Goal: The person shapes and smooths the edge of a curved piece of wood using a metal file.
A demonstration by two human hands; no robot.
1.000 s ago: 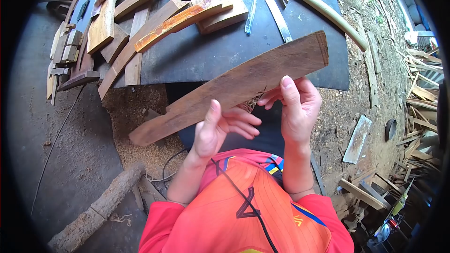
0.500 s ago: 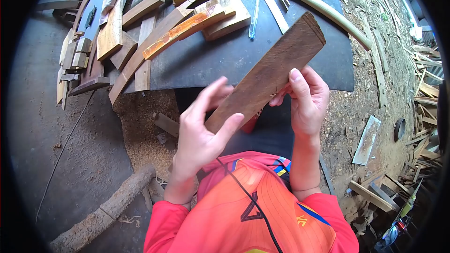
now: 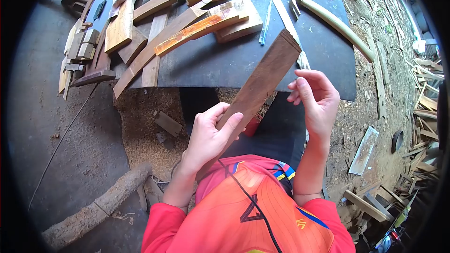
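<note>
A flat dark brown board (image 3: 265, 77) slants up and to the right in front of my body, its far end over the table. My left hand (image 3: 213, 133) is wrapped round its lower part, thumb on the upper face. To the right of the board, my right hand (image 3: 318, 98) is raised apart from it, fingers loosely bent and nothing seen between them. Beyond the board's far end lie a metal ruler (image 3: 281, 11), a blue pen (image 3: 266, 24) and a hammer (image 3: 335, 21) with a pale curved handle.
The dark table (image 3: 206, 70) holds several wood pieces, among them an orange-stained one (image 3: 192, 33) and a pale block (image 3: 239, 18). A log (image 3: 101, 206) lies on the ground at lower left. Scrap wood (image 3: 429, 112) is piled at the right.
My right hand has let go of the board and moved right. The board has turned steeper and shifted left, and my left hand has closed round it.
</note>
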